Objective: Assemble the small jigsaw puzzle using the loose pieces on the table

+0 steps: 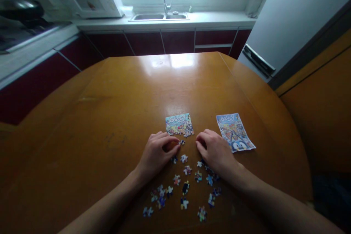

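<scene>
Between thumb and forefinger my left hand (160,150) pinches a small jigsaw piece (182,142), just below the joined part of a jigsaw puzzle (179,124). That joined part has a colourful print and an uneven lower edge. To the right, my right hand (214,150) rests on the table with its fingers curled in; whether anything is inside them is hidden. Several loose jigsaw pieces (187,170) lie scattered between and below the hands, some partly covered by my right hand. A printed picture sheet (235,131) lies beside my right hand.
The things lie on a large rounded wooden table (123,95). Beyond it stand a counter with a sink (149,17) and tap, a white microwave (93,2), and a stove with a pan (22,7) at left. A fridge (296,14) stands at right.
</scene>
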Demonstrator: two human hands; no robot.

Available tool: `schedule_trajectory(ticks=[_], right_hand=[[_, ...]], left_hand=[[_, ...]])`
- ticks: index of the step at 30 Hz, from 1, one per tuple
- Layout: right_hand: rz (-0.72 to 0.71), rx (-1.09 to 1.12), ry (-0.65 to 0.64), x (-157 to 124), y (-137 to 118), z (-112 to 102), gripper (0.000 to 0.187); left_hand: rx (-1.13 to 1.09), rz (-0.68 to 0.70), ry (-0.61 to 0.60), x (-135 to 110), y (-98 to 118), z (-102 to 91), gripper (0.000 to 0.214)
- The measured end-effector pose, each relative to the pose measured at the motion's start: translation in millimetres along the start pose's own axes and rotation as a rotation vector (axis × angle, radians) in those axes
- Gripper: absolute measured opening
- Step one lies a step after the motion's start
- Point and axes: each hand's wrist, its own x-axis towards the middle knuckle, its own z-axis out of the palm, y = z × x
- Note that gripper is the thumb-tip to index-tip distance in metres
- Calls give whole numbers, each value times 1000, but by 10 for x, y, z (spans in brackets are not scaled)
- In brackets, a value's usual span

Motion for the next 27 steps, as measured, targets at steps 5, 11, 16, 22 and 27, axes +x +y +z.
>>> schedule_trajectory(ticks=[5,11,16,22,27], right_hand=[[3,0,-13,7,-13,-19,13],[0,3,-7,6,-20,-27,14],[-21,-4,4,-4,-9,-19,16],[-17,-21,-14,2,-21,-26,16],[-11,-27,-17,9,-37,-36,15]], left_hand=[[3,-12,-9,3,22,-15,6],[12,29,10,14,20,-8,6],[10,26,12,15,19,-13,6],[10,22,6,14,9,-8,6],[9,29,-2,28,8,-14,5]])
